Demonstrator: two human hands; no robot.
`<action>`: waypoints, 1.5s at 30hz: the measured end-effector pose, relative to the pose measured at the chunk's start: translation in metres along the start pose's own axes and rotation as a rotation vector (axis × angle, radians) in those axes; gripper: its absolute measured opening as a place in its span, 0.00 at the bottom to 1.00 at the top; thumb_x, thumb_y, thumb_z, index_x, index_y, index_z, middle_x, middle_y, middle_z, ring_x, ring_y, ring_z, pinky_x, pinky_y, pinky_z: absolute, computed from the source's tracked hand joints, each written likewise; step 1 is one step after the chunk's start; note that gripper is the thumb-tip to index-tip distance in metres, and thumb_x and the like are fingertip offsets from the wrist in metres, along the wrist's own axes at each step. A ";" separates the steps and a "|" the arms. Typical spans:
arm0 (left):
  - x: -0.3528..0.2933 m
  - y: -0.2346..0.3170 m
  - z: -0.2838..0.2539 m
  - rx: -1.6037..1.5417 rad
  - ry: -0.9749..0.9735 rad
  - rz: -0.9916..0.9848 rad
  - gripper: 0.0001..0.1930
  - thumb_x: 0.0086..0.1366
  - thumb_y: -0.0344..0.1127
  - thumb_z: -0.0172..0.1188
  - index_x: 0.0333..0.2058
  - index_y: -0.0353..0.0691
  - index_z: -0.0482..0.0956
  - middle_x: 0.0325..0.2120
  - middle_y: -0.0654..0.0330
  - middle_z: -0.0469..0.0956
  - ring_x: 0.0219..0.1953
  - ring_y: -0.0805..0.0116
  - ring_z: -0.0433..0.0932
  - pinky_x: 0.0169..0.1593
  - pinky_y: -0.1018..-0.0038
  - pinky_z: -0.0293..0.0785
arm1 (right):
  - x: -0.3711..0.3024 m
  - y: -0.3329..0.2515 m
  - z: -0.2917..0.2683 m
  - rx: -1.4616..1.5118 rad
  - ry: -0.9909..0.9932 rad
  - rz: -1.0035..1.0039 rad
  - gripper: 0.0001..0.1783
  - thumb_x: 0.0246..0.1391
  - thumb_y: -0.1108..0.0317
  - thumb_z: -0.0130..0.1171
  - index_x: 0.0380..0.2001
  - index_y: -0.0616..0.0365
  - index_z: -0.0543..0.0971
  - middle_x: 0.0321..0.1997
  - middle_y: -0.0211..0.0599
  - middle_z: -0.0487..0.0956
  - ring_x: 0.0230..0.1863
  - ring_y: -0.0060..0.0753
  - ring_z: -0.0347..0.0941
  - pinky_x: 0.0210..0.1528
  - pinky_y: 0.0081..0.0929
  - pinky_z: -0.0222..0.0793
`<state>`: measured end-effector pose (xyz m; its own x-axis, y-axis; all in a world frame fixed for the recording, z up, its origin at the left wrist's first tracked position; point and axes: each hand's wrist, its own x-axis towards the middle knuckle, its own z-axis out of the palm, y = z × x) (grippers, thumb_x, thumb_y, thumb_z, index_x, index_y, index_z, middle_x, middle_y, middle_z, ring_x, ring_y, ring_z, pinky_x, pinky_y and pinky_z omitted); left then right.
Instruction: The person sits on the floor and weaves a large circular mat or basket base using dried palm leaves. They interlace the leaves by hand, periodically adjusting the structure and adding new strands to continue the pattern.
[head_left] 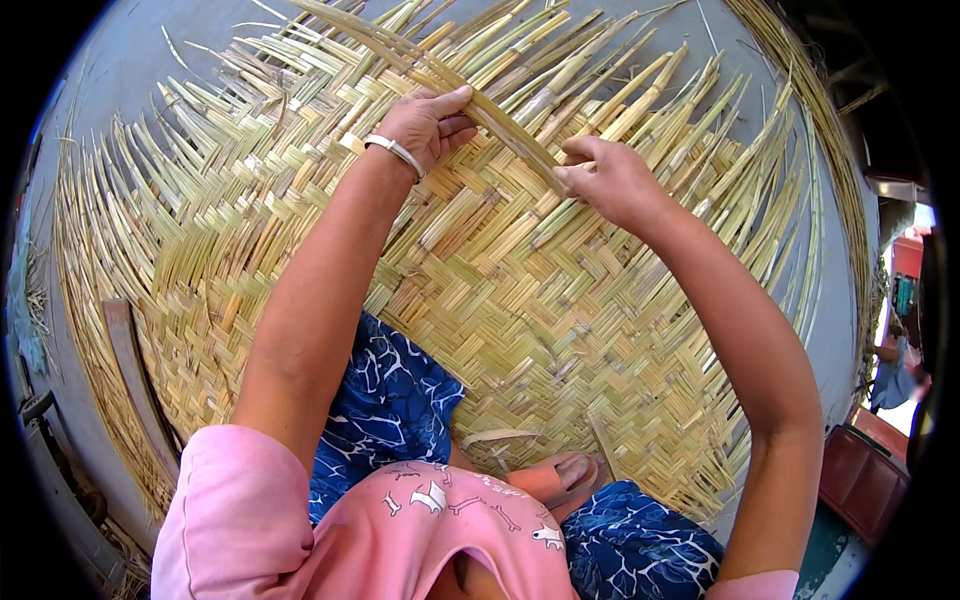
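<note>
My left hand point(428, 122), with a pale band on its wrist, is closed on a few long, flat reed strips point(512, 138) between thumb and fingers. The strips slant from the far edge down toward my right hand point(612, 183), which pinches their near end with bent fingers. Beneath both hands lies a large woven mat point(560, 330) of yellow-green split reed in a slanting, zigzag weave. Its loose, unwoven ends point(640, 90) fan out along the far and right sides, just beyond my hands.
I sit on the mat, with a foot point(570, 475) on it near me. A flat wooden slat point(135, 370) lies on its left side. Bundled long strips point(820, 100) lie on the grey floor point(120, 70) at far right. A dark red box point(865, 480) and a person point(893, 375) are at the right edge.
</note>
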<state>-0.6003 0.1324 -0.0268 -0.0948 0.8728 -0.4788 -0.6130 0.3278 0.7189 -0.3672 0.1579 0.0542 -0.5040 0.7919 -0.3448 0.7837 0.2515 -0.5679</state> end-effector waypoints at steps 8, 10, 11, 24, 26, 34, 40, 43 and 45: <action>-0.003 0.003 0.006 0.018 -0.159 0.008 0.09 0.63 0.35 0.58 0.39 0.39 0.75 0.33 0.61 0.79 0.36 0.72 0.80 0.39 0.78 0.79 | 0.017 0.015 0.031 0.161 -0.022 0.187 0.18 0.51 0.54 0.60 0.37 0.58 0.81 0.23 0.37 0.79 0.25 0.32 0.75 0.32 0.30 0.69; 0.000 0.003 0.010 0.031 -0.172 0.012 0.09 0.63 0.36 0.58 0.39 0.38 0.75 0.34 0.60 0.79 0.37 0.71 0.80 0.39 0.78 0.79 | 0.006 0.010 0.038 0.100 0.139 0.096 0.17 0.50 0.53 0.60 0.34 0.55 0.82 0.23 0.40 0.79 0.26 0.41 0.75 0.33 0.34 0.69; 0.004 0.003 0.012 0.036 -0.190 0.020 0.10 0.63 0.36 0.58 0.40 0.38 0.75 0.35 0.59 0.79 0.37 0.71 0.80 0.40 0.77 0.79 | 0.004 0.009 0.042 0.101 0.182 0.120 0.17 0.50 0.53 0.60 0.33 0.55 0.82 0.23 0.40 0.79 0.26 0.41 0.75 0.34 0.34 0.69; 0.064 -0.007 0.116 1.662 -0.145 0.472 0.18 0.54 0.36 0.62 0.42 0.33 0.78 0.37 0.50 0.80 0.41 0.58 0.79 0.46 0.69 0.75 | -0.001 0.016 0.069 0.384 0.585 0.341 0.14 0.47 0.58 0.56 0.25 0.60 0.78 0.22 0.48 0.77 0.27 0.52 0.73 0.33 0.41 0.68; 0.073 -0.007 0.139 1.951 -0.126 0.323 0.19 0.49 0.39 0.65 0.39 0.34 0.80 0.36 0.47 0.80 0.41 0.54 0.79 0.45 0.67 0.75 | -0.003 0.021 0.073 0.452 0.658 0.351 0.15 0.46 0.59 0.55 0.22 0.62 0.75 0.22 0.49 0.76 0.26 0.53 0.73 0.32 0.40 0.67; 0.118 -0.013 0.135 1.900 -0.259 0.461 0.22 0.43 0.44 0.69 0.37 0.38 0.82 0.33 0.53 0.82 0.33 0.61 0.81 0.37 0.70 0.78 | -0.005 0.025 0.082 0.648 0.704 0.329 0.16 0.46 0.60 0.57 0.19 0.63 0.72 0.18 0.45 0.75 0.21 0.43 0.72 0.29 0.36 0.67; 0.092 0.003 0.134 1.376 -0.261 0.033 0.21 0.46 0.38 0.71 0.38 0.34 0.77 0.29 0.57 0.80 0.31 0.66 0.81 0.32 0.72 0.79 | -0.011 0.019 0.081 0.857 0.732 0.287 0.14 0.48 0.64 0.58 0.20 0.64 0.72 0.17 0.40 0.76 0.15 0.30 0.72 0.23 0.30 0.68; 0.076 0.010 0.119 1.282 -0.361 -0.137 0.22 0.49 0.40 0.71 0.39 0.35 0.77 0.33 0.56 0.80 0.33 0.65 0.81 0.36 0.68 0.80 | -0.011 0.016 0.079 0.905 0.747 0.275 0.13 0.49 0.65 0.58 0.21 0.64 0.73 0.16 0.38 0.76 0.14 0.28 0.72 0.22 0.29 0.68; 0.067 0.013 0.107 1.216 -0.392 -0.205 0.23 0.49 0.41 0.71 0.41 0.34 0.76 0.34 0.55 0.80 0.34 0.66 0.81 0.38 0.67 0.80 | -0.010 0.014 0.080 0.888 0.752 0.278 0.12 0.49 0.65 0.57 0.22 0.64 0.73 0.16 0.37 0.76 0.14 0.28 0.72 0.22 0.29 0.68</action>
<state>-0.5308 0.2336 0.0047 0.2770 0.7474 -0.6039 0.5334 0.4031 0.7436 -0.3795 0.1091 -0.0099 0.2137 0.9599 -0.1814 0.1586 -0.2173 -0.9631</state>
